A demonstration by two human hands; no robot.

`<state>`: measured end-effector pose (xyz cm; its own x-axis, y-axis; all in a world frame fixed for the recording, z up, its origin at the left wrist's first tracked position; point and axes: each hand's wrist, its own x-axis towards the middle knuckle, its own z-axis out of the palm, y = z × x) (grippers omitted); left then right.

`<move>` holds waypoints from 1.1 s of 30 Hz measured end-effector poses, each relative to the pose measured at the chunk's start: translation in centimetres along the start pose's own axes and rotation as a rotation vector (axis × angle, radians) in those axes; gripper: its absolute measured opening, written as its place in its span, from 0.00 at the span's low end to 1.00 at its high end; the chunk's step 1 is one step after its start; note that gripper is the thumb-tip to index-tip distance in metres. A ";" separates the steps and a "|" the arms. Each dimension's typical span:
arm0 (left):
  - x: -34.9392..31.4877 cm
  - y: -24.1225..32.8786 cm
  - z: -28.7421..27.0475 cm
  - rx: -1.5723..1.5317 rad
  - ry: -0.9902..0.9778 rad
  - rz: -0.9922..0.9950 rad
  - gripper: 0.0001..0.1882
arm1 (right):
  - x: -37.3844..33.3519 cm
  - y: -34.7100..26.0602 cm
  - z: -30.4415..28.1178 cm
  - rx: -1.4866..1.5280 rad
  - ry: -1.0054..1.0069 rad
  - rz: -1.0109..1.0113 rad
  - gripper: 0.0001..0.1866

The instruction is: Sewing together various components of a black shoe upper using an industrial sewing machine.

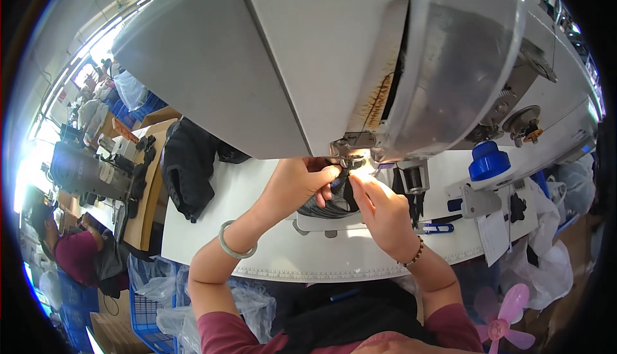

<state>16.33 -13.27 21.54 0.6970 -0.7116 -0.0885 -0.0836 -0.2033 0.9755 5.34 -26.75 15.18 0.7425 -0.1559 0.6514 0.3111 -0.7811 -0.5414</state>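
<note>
Both my hands meet under the needle area [352, 151] of a large white sewing machine [334, 45]. My left hand [292, 187], with a pale bangle at its wrist, pinches a piece of black fabric [328, 209] from the left side. From the right, my right hand [387, 216] pinches the same fabric between thumb and forefinger, close beside the left fingertips. The fabric spreads over the machine's bed below the needle. A bright lamp spot washes out part of the right fingertips, and the exact edge being held is hard to make out.
The white table [257, 257] has a ruler strip along its curved front edge. Blue thread snips [438, 229] lie right of my right hand. Dark garments [186, 168] are heaped at left. A pink fan [498, 328] stands lower right; a co-worker [76, 250] sits far left.
</note>
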 end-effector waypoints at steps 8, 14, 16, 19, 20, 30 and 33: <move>1.4 -1.6 -1.0 -0.057 0.013 0.082 0.06 | -0.2 1.1 1.4 0.212 0.036 0.147 0.07; 2.3 -2.2 -1.7 -0.061 -0.011 0.120 0.09 | 0.0 0.9 1.4 0.218 0.098 0.217 0.10; 2.3 -1.7 -1.6 -0.038 -0.039 0.067 0.07 | -0.2 1.0 1.2 0.224 0.059 0.281 0.09; 2.5 -2.3 -1.7 -0.035 -0.043 0.016 0.05 | -0.7 2.0 1.7 0.322 0.074 0.338 0.11; 2.5 -2.7 -1.7 -0.054 -0.008 0.014 0.05 | -0.6 2.1 1.7 0.378 0.056 0.363 0.11; 2.3 -3.1 -1.7 -0.074 0.021 0.042 0.08 | 0.2 0.6 0.2 0.339 -0.097 0.376 0.14; 1.3 -2.3 -1.8 -0.124 -0.006 0.127 0.05 | -0.8 -0.1 1.2 0.361 -0.032 0.240 0.13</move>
<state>18.67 -12.51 19.50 0.6822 -0.7303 0.0358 -0.0818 -0.0276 0.9963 5.42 -25.85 14.13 0.8354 -0.2836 0.4708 0.3110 -0.4624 -0.8303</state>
